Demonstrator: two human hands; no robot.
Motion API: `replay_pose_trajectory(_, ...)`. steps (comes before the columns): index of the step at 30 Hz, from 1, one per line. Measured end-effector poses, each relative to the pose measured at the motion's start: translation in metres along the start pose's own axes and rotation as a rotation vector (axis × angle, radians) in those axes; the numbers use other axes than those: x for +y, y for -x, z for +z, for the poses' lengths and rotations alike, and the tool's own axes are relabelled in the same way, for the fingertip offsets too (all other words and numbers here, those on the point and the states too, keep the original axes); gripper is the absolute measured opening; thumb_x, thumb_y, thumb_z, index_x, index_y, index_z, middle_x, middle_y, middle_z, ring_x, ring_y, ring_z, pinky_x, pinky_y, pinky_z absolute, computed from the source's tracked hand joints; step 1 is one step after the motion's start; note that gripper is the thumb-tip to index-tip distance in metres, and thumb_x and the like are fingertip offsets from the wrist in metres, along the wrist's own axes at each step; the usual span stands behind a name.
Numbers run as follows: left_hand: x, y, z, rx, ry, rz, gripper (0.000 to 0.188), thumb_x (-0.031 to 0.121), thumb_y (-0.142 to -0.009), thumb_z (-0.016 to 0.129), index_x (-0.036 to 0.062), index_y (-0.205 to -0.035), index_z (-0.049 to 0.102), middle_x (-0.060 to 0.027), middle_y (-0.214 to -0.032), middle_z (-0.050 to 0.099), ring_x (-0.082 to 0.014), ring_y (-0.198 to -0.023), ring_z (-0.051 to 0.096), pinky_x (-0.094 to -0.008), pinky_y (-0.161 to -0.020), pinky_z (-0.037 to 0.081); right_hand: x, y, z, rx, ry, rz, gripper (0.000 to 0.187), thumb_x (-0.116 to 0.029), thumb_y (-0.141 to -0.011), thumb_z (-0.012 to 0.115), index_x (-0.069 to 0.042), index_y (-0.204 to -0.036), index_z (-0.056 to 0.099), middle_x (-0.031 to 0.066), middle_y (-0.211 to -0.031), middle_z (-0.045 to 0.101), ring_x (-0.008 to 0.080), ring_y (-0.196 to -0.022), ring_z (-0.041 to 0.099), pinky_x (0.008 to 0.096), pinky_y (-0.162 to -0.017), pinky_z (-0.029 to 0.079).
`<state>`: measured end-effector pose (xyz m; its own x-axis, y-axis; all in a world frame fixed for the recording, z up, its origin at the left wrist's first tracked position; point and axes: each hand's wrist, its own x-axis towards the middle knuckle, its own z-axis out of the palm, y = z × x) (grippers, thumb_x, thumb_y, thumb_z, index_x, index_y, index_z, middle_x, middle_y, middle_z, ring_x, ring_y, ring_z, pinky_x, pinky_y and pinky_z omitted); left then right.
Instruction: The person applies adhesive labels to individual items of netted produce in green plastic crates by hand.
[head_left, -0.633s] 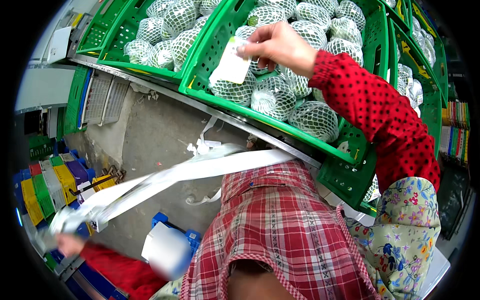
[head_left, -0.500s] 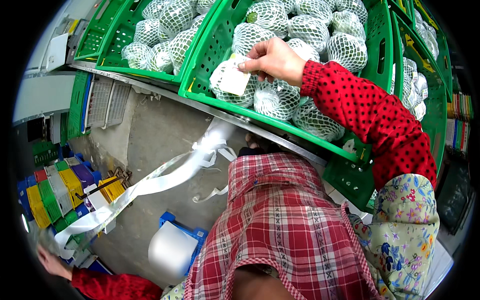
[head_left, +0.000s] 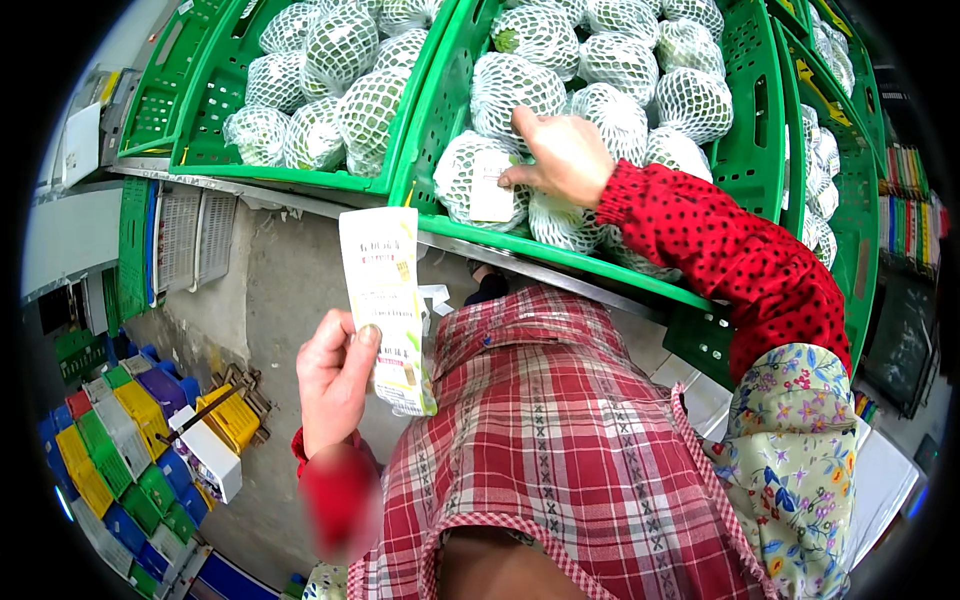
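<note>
With the right hand (head_left: 565,155) pressing a white label (head_left: 490,186) flat onto a net-wrapped fruit (head_left: 470,180) in the green crate (head_left: 745,150), smooth it from centre outward, while the left hand (head_left: 335,380) below the crate pinches the label strip (head_left: 385,305).

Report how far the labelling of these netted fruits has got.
Done: one netted fruit in the green crate carries a white label. In hand: the right hand presses that label; the left hand holds a label strip. Left: the other fruits visible show no labels.

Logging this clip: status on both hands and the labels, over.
Left hand grips a strip of labels, held upright. Right hand presses a white label onto a netted fruit in the green crate. Nothing in the way.
</note>
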<state>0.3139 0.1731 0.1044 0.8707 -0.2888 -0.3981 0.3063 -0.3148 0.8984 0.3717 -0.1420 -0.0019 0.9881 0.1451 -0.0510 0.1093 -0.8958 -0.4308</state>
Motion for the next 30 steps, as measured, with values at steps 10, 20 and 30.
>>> replay_pose_trajectory(10,0.016,-0.035,-0.005,-0.069,-0.343,0.321,0.008,0.004,-0.092,0.06,-0.0026,-0.087,0.059,-0.0064,-0.075,0.053,-0.0122,-0.064,0.047,-0.0274,-0.057,0.039,-0.021,-0.009,-0.039,-0.157,-1.047,0.034,0.063,-0.041,-0.078,0.079,0.005,-0.116,0.056,0.0164,-0.097,0.064,0.0203,-0.089,0.063,0.0325,-0.078,0.053)
replay_pose_trajectory(20,0.035,-0.052,0.037,-0.169,-0.277,0.729,0.008,0.001,-0.081,0.071,-0.0002,-0.085,0.065,-0.0131,-0.096,0.066,-0.0226,-0.083,0.064,-0.0308,-0.074,0.049,-0.089,0.048,-0.066,0.154,-0.696,-0.313,0.024,-0.008,-0.083,0.07,-0.002,-0.106,0.063,0.0118,-0.082,0.067,0.0244,-0.07,0.067,0.033,-0.062,0.053)
replay_pose_trajectory(30,-0.001,-0.043,0.041,-0.027,-0.111,0.263,0.013,0.001,-0.084,0.071,-0.0033,-0.096,0.067,0.0001,-0.078,0.065,-0.0038,-0.067,0.055,-0.0199,-0.059,0.044,-0.004,-0.02,-0.078,-0.072,-0.66,-0.005,0.01,-0.007,-0.089,0.066,0.001,-0.094,0.066,0.0027,-0.079,0.068,0.0078,-0.075,0.061,0.024,-0.07,0.051)
